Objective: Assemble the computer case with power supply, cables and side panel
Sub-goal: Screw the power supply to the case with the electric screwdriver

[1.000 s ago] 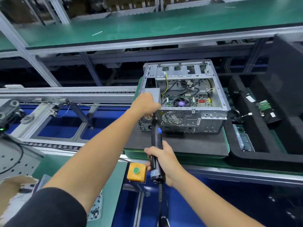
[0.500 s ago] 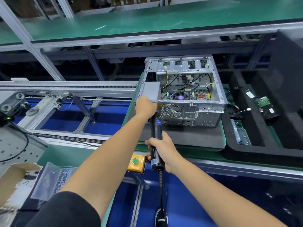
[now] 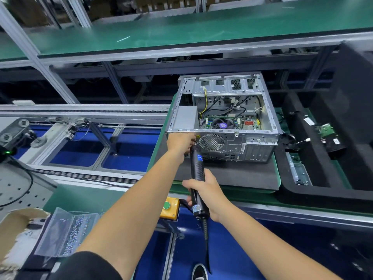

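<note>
Case [image 3: 222,118] of bare metal is seen lying on its side on a dark mat [image 3: 232,174], with the open side turned upward and the rear panel turned toward the person. Inside the case, a grey power supply [image 3: 186,118] is seated at the near left corner, and a circuit board with a round fan [image 3: 223,125] and loose black and yellow cables [image 3: 228,107] is laid out to the right of it. A round mesh vent [image 3: 211,142] is set in the rear panel of the case.

The left hand [image 3: 179,141] is held against the rear panel of the case, just left of the vent, with the fingers curled at the tip of a black electric screwdriver [image 3: 196,178]; whether anything is pinched there cannot be told. The right hand [image 3: 203,190] is wrapped firmly round the lower handle of the screwdriver, below the case, and the tool is pointed up at the rear panel beside the vent.

A yellow box with a green button [image 3: 169,208] is fixed below the case, just left of the right hand. A clear bag of screws [image 3: 66,231] is laid well to the lower left of the case. A black foam tray [image 3: 323,158] holding a small green board is placed just right of the case.
</note>
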